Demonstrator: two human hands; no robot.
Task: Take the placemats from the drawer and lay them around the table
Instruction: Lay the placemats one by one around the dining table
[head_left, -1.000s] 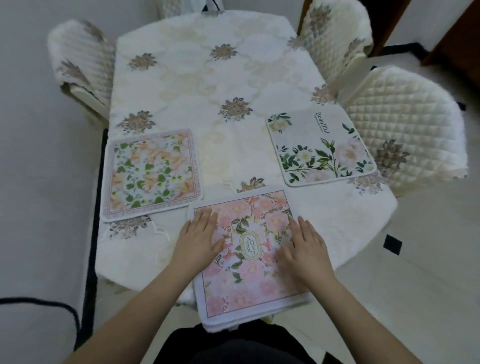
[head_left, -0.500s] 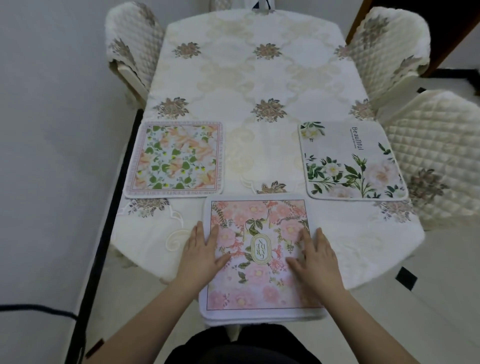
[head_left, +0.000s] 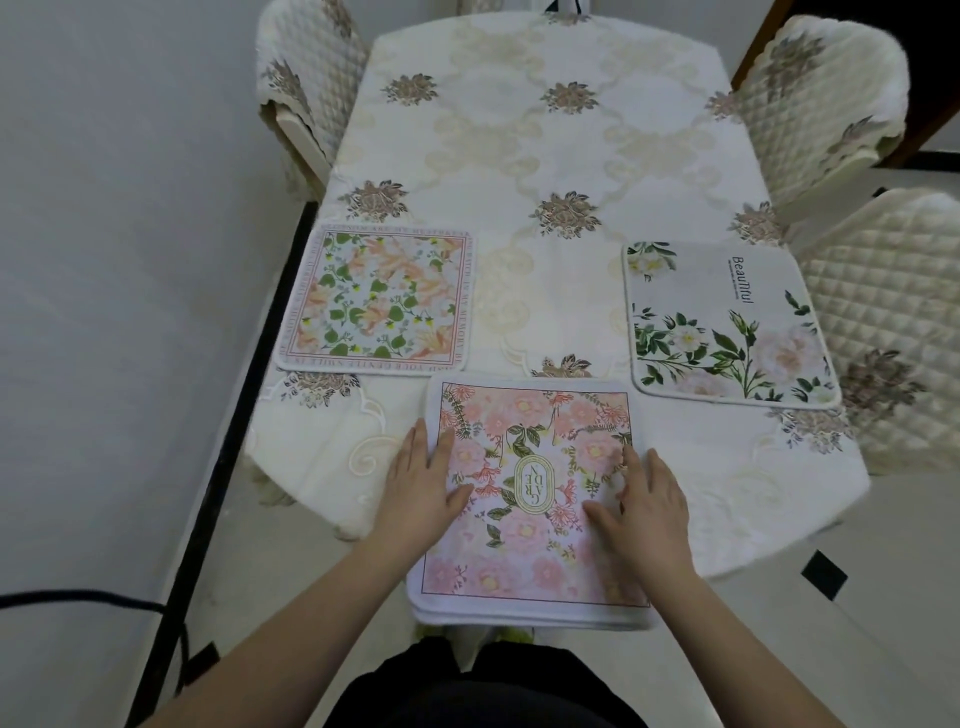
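Observation:
A pink floral placemat (head_left: 535, 452) tops a small stack at the table's near edge, and the stack overhangs that edge toward me. My left hand (head_left: 423, 488) lies flat on the stack's left border, thumb spread. On the right half my right hand (head_left: 647, 506) rests flat, fingers together. An orange-and-green floral placemat (head_left: 376, 299) lies on the table (head_left: 545, 156) at the left side. A white placemat with green leaves (head_left: 727, 327) lies at the right side.
Quilted cream chairs stand at the far left (head_left: 306, 78), far right (head_left: 821, 88) and near right (head_left: 893, 312). A black floor strip (head_left: 234, 415) runs along the table's left side, and a black cable (head_left: 78, 603) crosses the floor at lower left.
The view has swung so the table sits squarer and more central. Both hands have stayed flat on the pink placemat, which now lies straight along the near edge.

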